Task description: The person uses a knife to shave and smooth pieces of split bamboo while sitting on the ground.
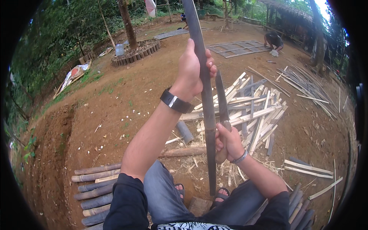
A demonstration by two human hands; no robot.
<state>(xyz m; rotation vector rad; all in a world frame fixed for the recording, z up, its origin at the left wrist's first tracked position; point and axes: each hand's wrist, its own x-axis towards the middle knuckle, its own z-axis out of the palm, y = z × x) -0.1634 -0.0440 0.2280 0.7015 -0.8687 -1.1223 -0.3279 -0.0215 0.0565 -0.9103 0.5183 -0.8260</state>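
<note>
My left hand (189, 73) is raised in front of me, closed round a long dark bamboo strip (207, 109). The strip stands nearly upright, its top beyond the upper edge of the picture and its lower end between my knees. My right hand (230, 142) grips the wooden handle of a machete (221, 96). Its dark blade points up, close along the right side of the strip. Whether blade and strip touch, I cannot tell.
Split bamboo strips (264, 111) lie heaped ahead, with a short bamboo tube (185, 132) and a log (184, 152) before my feet. Bamboo poles (96, 191) lie to my left. Farther off, a person (273, 40) crouches by a bamboo lattice (237, 48).
</note>
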